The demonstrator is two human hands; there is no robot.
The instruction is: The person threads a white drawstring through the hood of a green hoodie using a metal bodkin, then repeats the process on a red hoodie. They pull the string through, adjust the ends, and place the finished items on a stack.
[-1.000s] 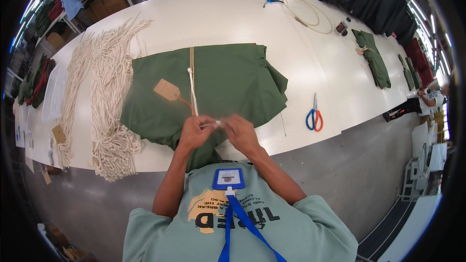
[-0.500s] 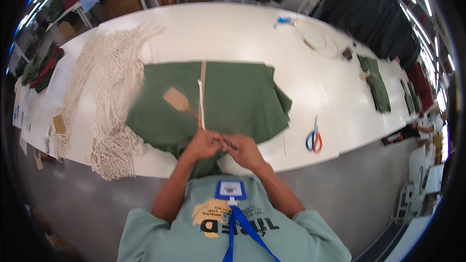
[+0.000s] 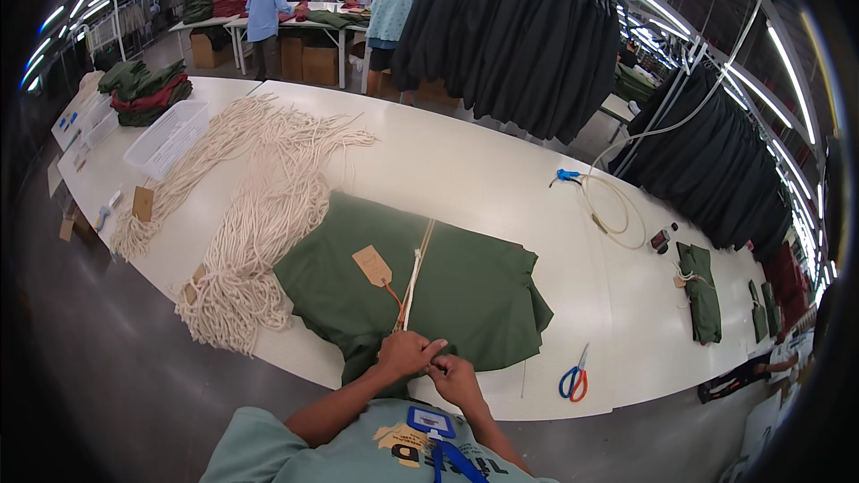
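Note:
A folded dark green garment (image 3: 483, 291) lies on the white table in front of me, its near part bunched and hanging toward the edge. Along it run a tan band and a white cord (image 3: 412, 291). A brown paper tag (image 3: 371, 266) on an orange-brown string rests on the cloth. At the near end of the cord my left hand (image 3: 410, 354) is closed, thumb stretched toward the right. Close beside it, my right hand (image 3: 455, 381) has its fingers curled in a pinch. What the fingertips hold is too small to make out.
Bundles of cream cords (image 3: 268, 215) spread over the table's left, by a clear plastic bin (image 3: 170, 139). Scissors (image 3: 574, 380) with red and blue handles lie right. Beyond are a blue air gun (image 3: 565, 176) with hose, a dark bottle (image 3: 662, 240) and a tied green bundle (image 3: 701, 291).
The view has tilted up, showing more of the room, coworkers and hanging black garments. Both hands stay close together at the garment's near edge, now slightly apart.

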